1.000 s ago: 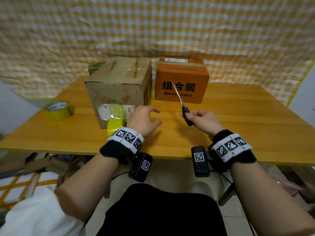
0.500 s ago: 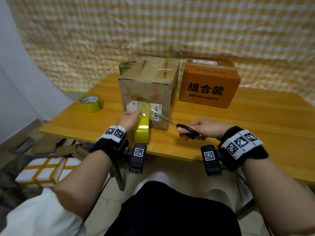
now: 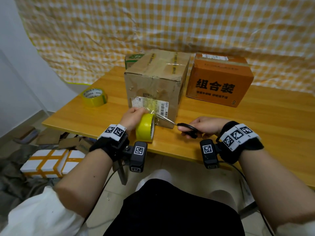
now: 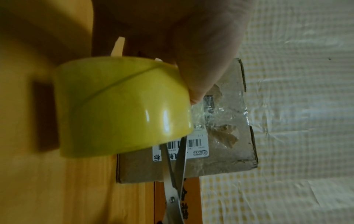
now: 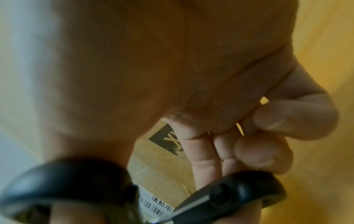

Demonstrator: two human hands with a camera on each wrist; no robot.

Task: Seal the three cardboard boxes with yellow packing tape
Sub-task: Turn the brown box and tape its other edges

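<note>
A worn brown cardboard box (image 3: 153, 86) stands mid-table with tape running over its top and down its front face. My left hand (image 3: 132, 117) grips a yellow tape roll (image 3: 144, 127) (image 4: 122, 106) held on edge against the box's lower front. My right hand (image 3: 202, 126) grips black-handled scissors (image 3: 186, 129) (image 5: 226, 197). Their blades (image 4: 175, 166) are spread and point left at the tape strip between roll and box. An orange printed box (image 3: 218, 82) stands to the right of it. A green-topped box (image 3: 133, 59) peeks out behind the brown one.
A second tape roll (image 3: 94, 97) lies at the wooden table's (image 3: 255, 126) left end. A checked yellow cloth hangs behind. Cardboard scraps and a white foam box (image 3: 51, 163) crossed with orange tape lie on the floor at the left.
My left hand has taken the yellow roll and pulled it down the brown box's front. My right hand has swung the scissors from pointing up to pointing left at the strip.
</note>
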